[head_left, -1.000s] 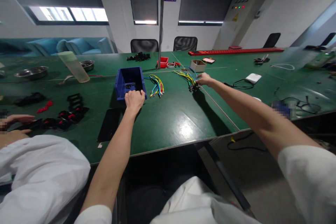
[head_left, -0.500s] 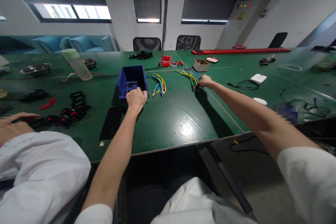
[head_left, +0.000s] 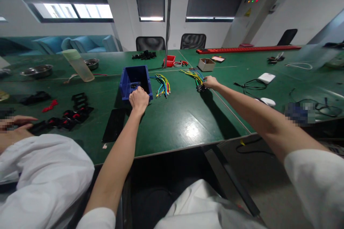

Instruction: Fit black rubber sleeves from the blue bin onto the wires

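Note:
My left hand (head_left: 139, 99) is closed over the near rim of a blue plastic bin (head_left: 134, 78) that holds a few small black parts. My right hand (head_left: 210, 82) reaches far across the green table (head_left: 177, 118) and is closed on the black connector end of a bundle of yellow, green and blue wires (head_left: 195, 76). A second loose bunch of coloured wires (head_left: 162, 86) lies between the bin and the right hand.
A co-worker's white sleeve (head_left: 40, 175) and hand (head_left: 13, 125) are at the left beside black and red parts (head_left: 68, 116). A black flat sheet (head_left: 114, 130), a pale green bottle (head_left: 77, 65), metal bowls (head_left: 37, 70), a cardboard box (head_left: 206, 64) and a white device (head_left: 266, 77) are on the table.
Both hands keep their hold on the bin rim and the wire bundle. The head view has shifted slightly; the co-worker's hand moved a little.

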Available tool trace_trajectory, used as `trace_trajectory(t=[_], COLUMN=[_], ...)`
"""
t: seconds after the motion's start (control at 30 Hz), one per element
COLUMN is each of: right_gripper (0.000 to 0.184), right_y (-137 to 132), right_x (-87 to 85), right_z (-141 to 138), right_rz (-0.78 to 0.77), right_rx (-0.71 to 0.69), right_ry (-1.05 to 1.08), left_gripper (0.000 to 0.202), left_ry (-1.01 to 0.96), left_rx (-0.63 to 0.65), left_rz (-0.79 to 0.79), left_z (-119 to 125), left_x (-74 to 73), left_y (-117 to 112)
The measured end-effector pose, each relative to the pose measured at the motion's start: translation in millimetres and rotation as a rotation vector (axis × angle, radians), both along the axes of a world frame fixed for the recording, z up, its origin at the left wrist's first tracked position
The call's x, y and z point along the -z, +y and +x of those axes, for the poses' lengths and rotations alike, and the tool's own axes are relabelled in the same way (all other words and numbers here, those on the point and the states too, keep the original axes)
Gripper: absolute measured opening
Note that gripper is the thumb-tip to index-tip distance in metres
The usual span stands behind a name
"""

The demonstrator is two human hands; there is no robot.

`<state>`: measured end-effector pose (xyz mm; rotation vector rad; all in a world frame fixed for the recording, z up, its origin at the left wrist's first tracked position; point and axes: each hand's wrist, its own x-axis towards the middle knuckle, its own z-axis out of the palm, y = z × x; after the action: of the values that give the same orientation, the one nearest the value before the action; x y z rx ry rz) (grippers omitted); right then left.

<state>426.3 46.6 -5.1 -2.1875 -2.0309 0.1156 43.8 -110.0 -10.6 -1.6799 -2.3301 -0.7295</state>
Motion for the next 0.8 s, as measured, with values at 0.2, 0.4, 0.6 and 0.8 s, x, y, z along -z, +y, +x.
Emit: trace_trajectory(t=[0.2, 0.4, 0.6, 0.8], right_gripper=[0.043, 0.044, 0.044, 0.042], right_y=[-1.8, 0.1, -1.0, -4.4], right_x=[-0.4, 1.0, -0.9, -2.0], right_z=[-0.7, -0.5, 0.0, -1.6], right_rz=[0.009, 0.018, 0.016, -0.002], right_rx=[-0.014, -0.009, 0.009, 0.017], right_ry=[-0.002, -0.006, 0.011, 0.040], left_gripper=[0.033, 0.034, 0.035, 0.033], left_ry=[-0.018, -0.012, -0.025, -0.031], left_rx=[0.007, 0.011, 0.017, 0.005], left_rz=[-0.024, -0.018, -0.018, -0.024], left_z=[1.0, 1.8, 3.2, 3.0], left_x=[-1.2, -2.1, -3.6, -3.5], left_y=[-0.7, -2.3, -4.0, -3.6])
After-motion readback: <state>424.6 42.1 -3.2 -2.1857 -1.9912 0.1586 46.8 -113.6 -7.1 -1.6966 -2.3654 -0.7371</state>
